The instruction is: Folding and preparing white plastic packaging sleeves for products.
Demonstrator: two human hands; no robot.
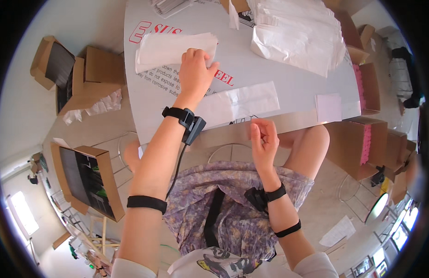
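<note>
My left hand [195,69] reaches forward over the white table [288,85] and rests with its fingers curled on a stack of white paper sleeves [170,48]. Nearer me, a flat white paper sleeve [242,103] lies at the table's front edge. My right hand [264,139] hovers just below that edge with its fingers loosely bent, pinching a small thin wire piece [254,116] at the fingertips. Both wrists carry black straps with small devices.
A large heap of white paper bags [297,34] fills the far right of the table. A small pale pink square sheet [328,107] lies at the right front. Open cardboard boxes [91,178] stand on the floor left; boxes with pink contents [365,143] stand right.
</note>
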